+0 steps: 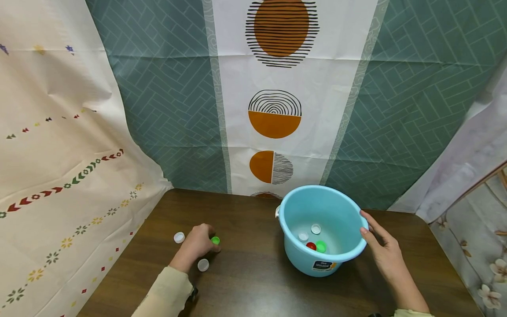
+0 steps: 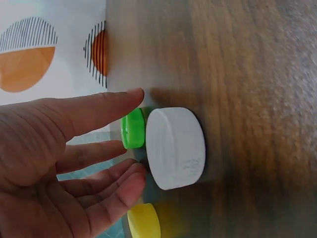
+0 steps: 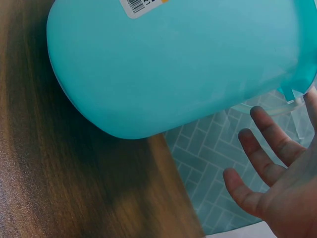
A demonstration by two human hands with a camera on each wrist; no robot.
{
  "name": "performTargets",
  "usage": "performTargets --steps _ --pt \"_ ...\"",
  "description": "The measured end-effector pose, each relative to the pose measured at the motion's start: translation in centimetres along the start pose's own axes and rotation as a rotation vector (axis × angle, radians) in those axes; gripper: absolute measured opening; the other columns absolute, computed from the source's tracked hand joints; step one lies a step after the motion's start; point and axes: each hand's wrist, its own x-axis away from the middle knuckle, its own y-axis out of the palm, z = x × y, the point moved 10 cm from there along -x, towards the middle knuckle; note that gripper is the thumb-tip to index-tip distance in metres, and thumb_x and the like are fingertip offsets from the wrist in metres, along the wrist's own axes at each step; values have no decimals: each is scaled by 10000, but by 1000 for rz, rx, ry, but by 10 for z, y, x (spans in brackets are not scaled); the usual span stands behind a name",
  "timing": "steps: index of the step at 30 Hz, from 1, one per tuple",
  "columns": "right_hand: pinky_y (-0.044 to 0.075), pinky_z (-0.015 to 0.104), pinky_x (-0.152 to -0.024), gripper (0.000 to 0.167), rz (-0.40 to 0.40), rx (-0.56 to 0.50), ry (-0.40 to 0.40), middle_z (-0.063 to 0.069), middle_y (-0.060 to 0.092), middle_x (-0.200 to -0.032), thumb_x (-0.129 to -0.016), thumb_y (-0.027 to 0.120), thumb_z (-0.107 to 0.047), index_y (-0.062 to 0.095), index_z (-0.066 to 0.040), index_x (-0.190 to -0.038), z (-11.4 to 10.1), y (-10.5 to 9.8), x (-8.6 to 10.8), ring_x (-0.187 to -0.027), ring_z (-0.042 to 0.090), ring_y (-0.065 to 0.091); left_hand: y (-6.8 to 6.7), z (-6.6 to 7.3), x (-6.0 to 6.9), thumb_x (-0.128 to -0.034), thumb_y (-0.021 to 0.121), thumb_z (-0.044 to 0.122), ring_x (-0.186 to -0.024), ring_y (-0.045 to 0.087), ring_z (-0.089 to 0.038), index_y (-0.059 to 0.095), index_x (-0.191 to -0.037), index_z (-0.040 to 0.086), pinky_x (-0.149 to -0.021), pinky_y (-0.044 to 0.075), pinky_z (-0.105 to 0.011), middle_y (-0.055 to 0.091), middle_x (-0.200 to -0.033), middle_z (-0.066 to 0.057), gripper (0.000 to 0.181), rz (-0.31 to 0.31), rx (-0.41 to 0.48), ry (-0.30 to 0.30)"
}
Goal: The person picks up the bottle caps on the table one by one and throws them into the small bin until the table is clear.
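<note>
My left hand (image 1: 199,241) is low over the table at left, thumb and forefinger on either side of a small green bottle cap (image 2: 132,129); the other fingers are loosely extended. Near that hand lie a white cap (image 1: 203,265) and a second white cap (image 1: 179,237). A yellow cap (image 2: 144,221) shows below the fingers in the left wrist view. My right hand (image 1: 386,251) touches the right rim of a light blue bucket (image 1: 291,251) with thumb and forefinger. Its other fingers are spread outside the wall. Inside the bucket lie a red cap (image 1: 311,245), a green one (image 1: 321,246) and two whitish ones.
The dark wooden table (image 1: 253,281) ends at a patterned cloth (image 1: 170,110) behind it. A cream cloth (image 1: 51,176) hangs along the left side, a floral one (image 1: 471,246) along the right. The bucket's white handle mount (image 1: 277,211) sticks out at its left.
</note>
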Motion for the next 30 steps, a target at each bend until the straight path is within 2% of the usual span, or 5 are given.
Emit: performTargets --steps 4,14,22,25,30 --pt "370 98 -808 478 0 -4 1 -140 398 -1453 -961 488 -369 364 -368 -1423 0 0 0 -1147 -121 384 0 0 1 -628 854 194 -663 527 -154 683 -928 44 -577 442 -268 652 -845 -57 377 7 -1 4" --pt "374 45 -785 480 5 -44 -36 -170 414 -1428 -964 498 -327 377 -325 -1428 -5 -1 1 -1112 -155 396 1 0 2 -689 806 159 -614 511 -148 671 -808 64 -537 414 -267 599 -716 -11 204 8 -8 4" --pt "369 56 -791 481 0 -43 -24 -161 416 -1429 -963 494 -340 372 -332 -1429 -5 -1 1 -1118 -143 397 1 1 2 -697 792 161 -580 482 -150 627 -705 98 -514 385 -269 565 -657 -11 176 23 -21 13" --pt "366 58 -791 476 2 -33 -10 -157 430 -1416 -963 489 -354 374 -346 -1425 -3 -1 0 -1114 -143 397 0 3 1 -708 780 160 -576 477 -150 629 -713 90 -514 383 -267 563 -657 -15 167 35 -20 25" --pt "376 86 -798 477 -7 -11 6 -118 426 -1434 -961 482 -381 364 -370 -1423 -1 -1 -1 -1138 -118 392 -6 11 1 -727 758 164 -591 493 -147 672 -809 62 -528 406 -261 594 -708 -13 156 68 23 50"
